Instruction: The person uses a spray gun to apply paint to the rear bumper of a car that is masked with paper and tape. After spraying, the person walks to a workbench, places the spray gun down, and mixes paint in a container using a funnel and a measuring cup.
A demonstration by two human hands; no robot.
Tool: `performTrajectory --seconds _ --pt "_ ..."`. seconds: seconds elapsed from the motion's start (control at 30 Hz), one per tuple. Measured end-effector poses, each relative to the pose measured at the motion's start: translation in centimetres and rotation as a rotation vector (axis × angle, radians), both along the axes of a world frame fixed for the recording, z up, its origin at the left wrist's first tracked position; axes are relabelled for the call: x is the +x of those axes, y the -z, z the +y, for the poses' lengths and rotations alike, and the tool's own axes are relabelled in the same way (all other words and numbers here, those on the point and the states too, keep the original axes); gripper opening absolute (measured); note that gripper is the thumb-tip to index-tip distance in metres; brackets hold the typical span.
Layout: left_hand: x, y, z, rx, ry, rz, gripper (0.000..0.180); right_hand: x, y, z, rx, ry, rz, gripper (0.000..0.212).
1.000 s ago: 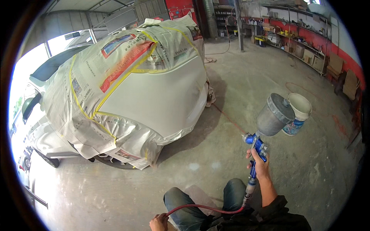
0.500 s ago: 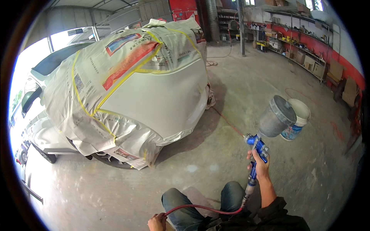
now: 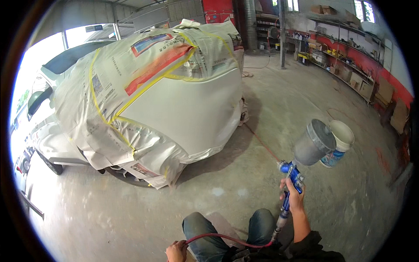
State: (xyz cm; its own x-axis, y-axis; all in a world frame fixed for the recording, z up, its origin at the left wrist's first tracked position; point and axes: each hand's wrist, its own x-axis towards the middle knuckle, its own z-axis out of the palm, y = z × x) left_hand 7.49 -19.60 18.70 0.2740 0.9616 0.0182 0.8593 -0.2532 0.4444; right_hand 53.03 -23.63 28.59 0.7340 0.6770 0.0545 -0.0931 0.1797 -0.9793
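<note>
My right hand [image 3: 296, 197] is wrapped round the handle of a blue spray gun [image 3: 290, 169]. A grey metal cup [image 3: 313, 143] with a lid sits on top of the gun, tilted. From the gun's handle a red air hose [image 3: 222, 235] curves across my knees to the left. My left hand [image 3: 176, 251] is closed round that hose at the lower edge. Ahead stands a white car, its bare body panel [image 3: 183, 111] bordered by yellow masking tape [image 3: 146, 97] and printed paper [image 3: 113, 70]. The gun is well apart from the panel, to its right.
A white bucket [image 3: 340, 142] stands on the concrete floor behind the cup. Loaded shelves [image 3: 345, 61] line the red and white wall at the right. Near the back rises a grey post [image 3: 283, 39]. A thin red hose [image 3: 261, 142] runs over the floor beside the car.
The whole view has shifted slightly, so the car appears a little further right. Both hands keep their hold, and the gun sits slightly lower in the picture.
</note>
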Motion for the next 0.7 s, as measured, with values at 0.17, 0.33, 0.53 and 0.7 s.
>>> performTrajectory --seconds 0.17,0.33,0.53,0.7 --pt "0.4 -0.5 -0.4 0.014 -0.026 -0.062 0.017 -0.8 0.4 0.1 0.006 -0.005 0.028 0.017" --pt "0.5 -1.2 -0.4 -0.002 -0.022 0.009 0.017 -1.9 0.5 0.4 0.007 -0.025 0.001 0.018" --pt "-0.8 0.4 -0.7 0.029 -0.058 -0.062 0.016 -3.6 0.0 1.5 0.006 -0.023 0.0 0.017" --pt "-1.4 0.2 -1.0 0.016 -0.072 -0.081 0.016 -3.7 1.0 1.7 -0.016 -0.008 0.019 0.017"
